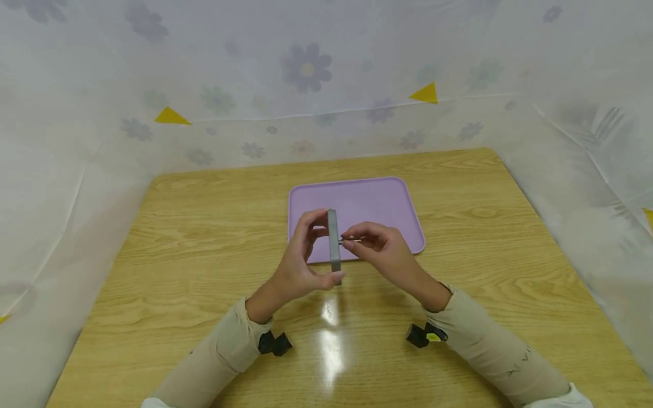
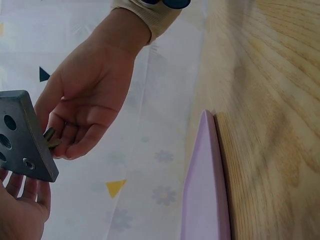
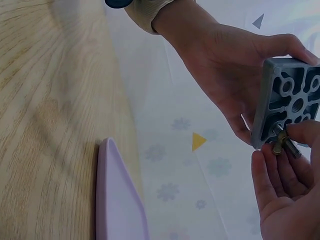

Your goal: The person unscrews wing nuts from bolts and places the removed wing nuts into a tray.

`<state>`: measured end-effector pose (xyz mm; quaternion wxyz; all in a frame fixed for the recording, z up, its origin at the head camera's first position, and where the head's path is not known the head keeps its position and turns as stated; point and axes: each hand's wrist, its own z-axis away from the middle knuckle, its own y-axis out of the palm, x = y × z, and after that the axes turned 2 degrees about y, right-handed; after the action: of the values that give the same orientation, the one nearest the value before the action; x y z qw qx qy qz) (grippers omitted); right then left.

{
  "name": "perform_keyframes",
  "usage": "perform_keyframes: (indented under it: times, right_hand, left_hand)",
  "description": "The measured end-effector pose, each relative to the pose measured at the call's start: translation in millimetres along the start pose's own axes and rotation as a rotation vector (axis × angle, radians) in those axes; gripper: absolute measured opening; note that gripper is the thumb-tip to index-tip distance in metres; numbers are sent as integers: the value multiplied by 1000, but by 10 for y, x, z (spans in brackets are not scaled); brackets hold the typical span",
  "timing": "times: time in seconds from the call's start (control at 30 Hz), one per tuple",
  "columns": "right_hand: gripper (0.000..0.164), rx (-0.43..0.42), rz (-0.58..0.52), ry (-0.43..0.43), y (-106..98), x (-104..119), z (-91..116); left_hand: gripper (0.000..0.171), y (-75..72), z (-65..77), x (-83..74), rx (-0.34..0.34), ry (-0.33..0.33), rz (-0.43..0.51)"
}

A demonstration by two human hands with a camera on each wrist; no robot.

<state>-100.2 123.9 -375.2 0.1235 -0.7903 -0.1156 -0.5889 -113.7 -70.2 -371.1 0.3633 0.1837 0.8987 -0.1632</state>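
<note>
My left hand (image 1: 301,263) grips a grey metal plate (image 1: 334,243) by its opposite edges and holds it upright above the purple tray's front. The right wrist view shows the plate's ribbed side with round holes; the left wrist view shows its flat side. From the right, my right hand (image 1: 388,252) pinches a small threaded bolt (image 3: 291,147) with a brass-coloured, wing-like piece (image 3: 278,148) close to a corner hole. One metal end meets that hole. Fingers partly hide these small parts, so how they join cannot be told.
The shallow purple tray (image 1: 367,198) lies on a wood-grain table (image 1: 214,226), beneath and behind the hands. Pale flowered sheeting (image 1: 255,68) with yellow triangles hangs around the table's back and sides. Each wrist wears a small black device (image 1: 275,343).
</note>
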Motion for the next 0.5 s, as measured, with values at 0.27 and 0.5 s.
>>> perform_keyframes:
  times: [0.27,0.5]
  right_hand:
    - [24,55,79,-196,11,142,-25]
    - [32,69,123,-153,-14,264,6]
  left_hand:
    - [89,-2,-3,7,2,9,4]
    - [89,-10,6,3,-7,0,-4]
